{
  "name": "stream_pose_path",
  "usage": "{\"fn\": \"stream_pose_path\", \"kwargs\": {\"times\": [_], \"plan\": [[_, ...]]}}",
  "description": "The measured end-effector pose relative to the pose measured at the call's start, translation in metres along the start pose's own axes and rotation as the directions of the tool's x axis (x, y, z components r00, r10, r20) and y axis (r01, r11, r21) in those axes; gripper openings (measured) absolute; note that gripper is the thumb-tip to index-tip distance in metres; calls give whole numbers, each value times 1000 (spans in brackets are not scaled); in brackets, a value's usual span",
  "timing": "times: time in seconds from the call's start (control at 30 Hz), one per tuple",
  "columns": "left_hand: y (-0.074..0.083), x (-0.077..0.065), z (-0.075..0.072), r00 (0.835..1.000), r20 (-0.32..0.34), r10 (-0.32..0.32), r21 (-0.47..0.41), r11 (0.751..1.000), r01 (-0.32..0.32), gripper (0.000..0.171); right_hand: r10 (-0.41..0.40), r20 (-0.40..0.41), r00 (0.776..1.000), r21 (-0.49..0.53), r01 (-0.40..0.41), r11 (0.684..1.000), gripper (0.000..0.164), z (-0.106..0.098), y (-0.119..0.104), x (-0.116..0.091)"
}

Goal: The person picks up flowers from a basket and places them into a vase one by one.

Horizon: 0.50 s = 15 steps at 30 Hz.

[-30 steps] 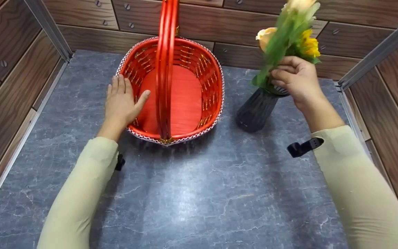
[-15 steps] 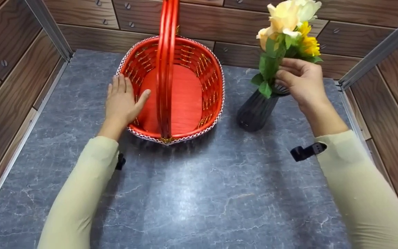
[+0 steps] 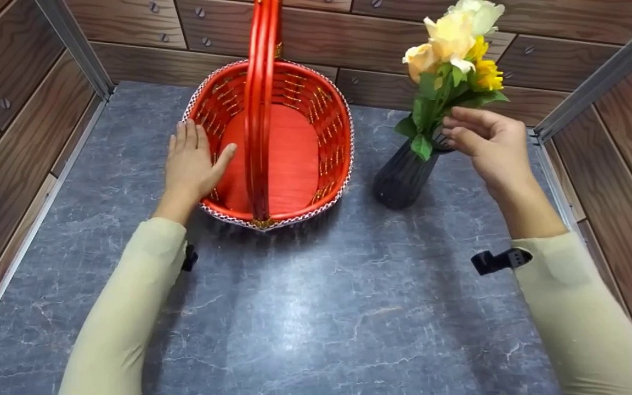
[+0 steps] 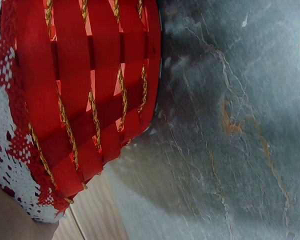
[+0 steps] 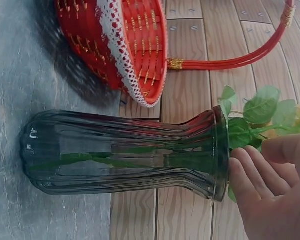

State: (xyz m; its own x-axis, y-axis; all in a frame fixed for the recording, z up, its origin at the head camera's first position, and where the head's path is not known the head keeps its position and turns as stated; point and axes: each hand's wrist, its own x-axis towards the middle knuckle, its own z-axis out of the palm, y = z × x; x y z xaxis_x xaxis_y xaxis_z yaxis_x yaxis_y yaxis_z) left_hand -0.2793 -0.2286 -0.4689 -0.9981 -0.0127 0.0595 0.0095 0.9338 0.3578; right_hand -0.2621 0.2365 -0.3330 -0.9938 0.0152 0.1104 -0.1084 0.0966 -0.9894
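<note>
My left hand [image 3: 188, 162] rests flat on the left rim of a red woven basket [image 3: 294, 159], fingers straight and thumb spread over the inside. A dark, see-through ribbed glass vase [image 3: 404, 178] stands upright to the basket's right. Peach, white and yellow flowers [image 3: 450, 38] with green leaves rise from it, and their stems show through the glass [image 5: 125, 155] in the right wrist view. Beside the stems, just above the vase's mouth, is my right hand [image 3: 494, 145], fingers loosely bent with nothing between them. In the right wrist view its fingertips [image 5: 240, 160] are right at the vase rim.
A tall red handle [image 3: 258, 109] arches over the basket, and white-and-red lace trim [image 4: 15, 150] runs round its rim. Under everything lies a grey marbled tabletop [image 3: 294, 307]. Wood-patterned panels [image 3: 146, 63] with metal corner posts [image 3: 596, 77] enclose the back and sides.
My right hand has let go of the flower stem and drawn back slightly to the right. The blooms, a blur at first, have come down and settled in the vase. My left hand stays put.
</note>
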Motion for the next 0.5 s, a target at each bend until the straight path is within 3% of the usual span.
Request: {"fn": "stream_pose_path", "kwargs": {"times": [0.13, 0.5], "plan": [[-4, 0, 1, 1000, -1, 5, -12, 1000, -5, 100, -7, 25, 1000, 115, 4, 993, 35, -3, 2, -7], [-18, 3, -1, 999, -36, 21, -99, 995, -25, 97, -39, 82, 996, 243, 18, 970, 29, -7, 10, -24]]}}
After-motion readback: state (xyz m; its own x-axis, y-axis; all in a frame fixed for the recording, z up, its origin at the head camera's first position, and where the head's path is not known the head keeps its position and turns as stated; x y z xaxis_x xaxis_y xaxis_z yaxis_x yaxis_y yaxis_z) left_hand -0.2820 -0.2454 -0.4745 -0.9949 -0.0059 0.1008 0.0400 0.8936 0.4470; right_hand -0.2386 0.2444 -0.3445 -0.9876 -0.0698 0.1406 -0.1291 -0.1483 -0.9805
